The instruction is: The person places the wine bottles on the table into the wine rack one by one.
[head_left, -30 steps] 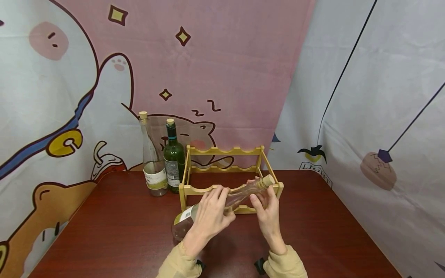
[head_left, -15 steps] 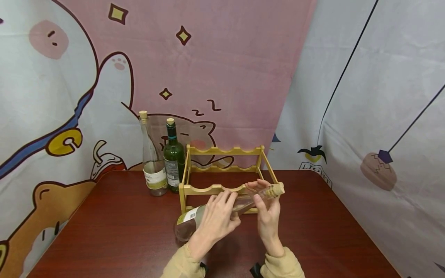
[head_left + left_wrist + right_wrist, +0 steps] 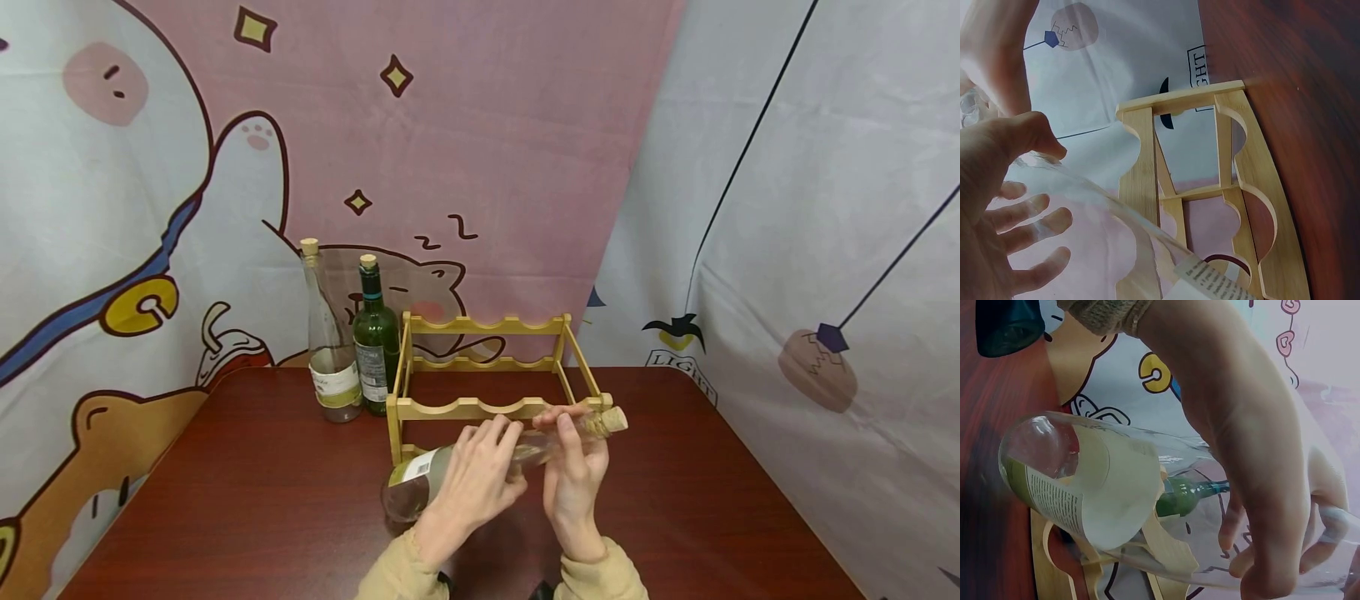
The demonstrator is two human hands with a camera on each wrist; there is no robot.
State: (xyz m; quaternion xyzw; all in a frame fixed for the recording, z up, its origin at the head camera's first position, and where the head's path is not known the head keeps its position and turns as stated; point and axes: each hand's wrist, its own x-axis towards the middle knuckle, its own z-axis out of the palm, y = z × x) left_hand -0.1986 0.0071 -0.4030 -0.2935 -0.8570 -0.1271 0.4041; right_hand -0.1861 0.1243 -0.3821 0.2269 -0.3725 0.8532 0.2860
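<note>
A clear glass bottle [image 3: 406,498] with a cork [image 3: 617,419] lies slanted across the front of a wooden wine rack [image 3: 461,409], its base low at left and its neck higher at right. My left hand [image 3: 480,479] grips it around the shoulder, back of the hand upward. With thumb and fingers, my right hand [image 3: 576,479] holds the neck just below the cork. In the right wrist view the bottle's label [image 3: 1119,487] shows near the base, and my left hand [image 3: 1266,462] crosses over the glass. The rack [image 3: 1138,150] appears beyond the bottle in the left wrist view.
Left of the rack stand two upright corked bottles: a tall clear bottle [image 3: 335,367] and a green bottle [image 3: 375,333]. Dark red-brown table [image 3: 247,492] lies beneath everything. A printed cloth [image 3: 517,167] hangs behind and along the right side.
Both hands have shifted the bottle to the right and slightly toward me. Its corked end has come down, so it lies flatter. The rack and the standing bottles stay put.
</note>
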